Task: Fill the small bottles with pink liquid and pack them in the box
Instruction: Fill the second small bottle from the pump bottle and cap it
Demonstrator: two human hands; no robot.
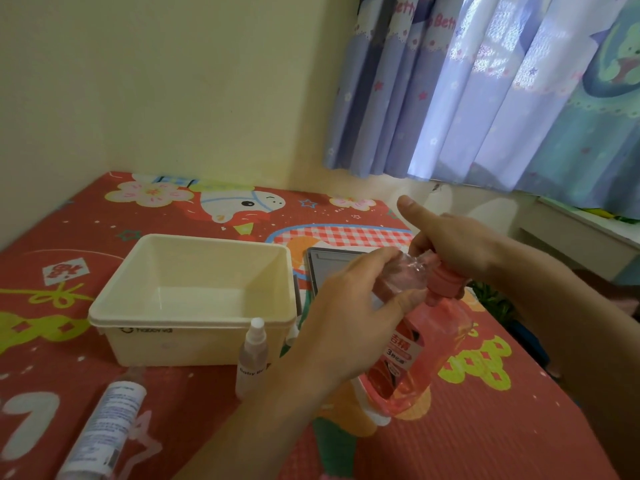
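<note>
Fingers of the left hand [346, 320] pinch a small clear plastic bottle [401, 275] against the pink pump nozzle [445, 282] of one large pink-liquid bottle [415, 358], right hand [457, 247] gripping its top. Two more spray bottles [251, 358] [104, 427] sit near-left beside one cream plastic box [194, 303].

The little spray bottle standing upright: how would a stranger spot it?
Find the cream box on the red mat. The small clear bottle stands just outside its near right corner. Unlike the bigger labelled bottle lying flat nearby, it is upright with a white cap.

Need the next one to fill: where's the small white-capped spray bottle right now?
Head view, centre-bottom: the spray bottle stands upright on the red mat, just in front of the cream box, left of the left hand.
</note>
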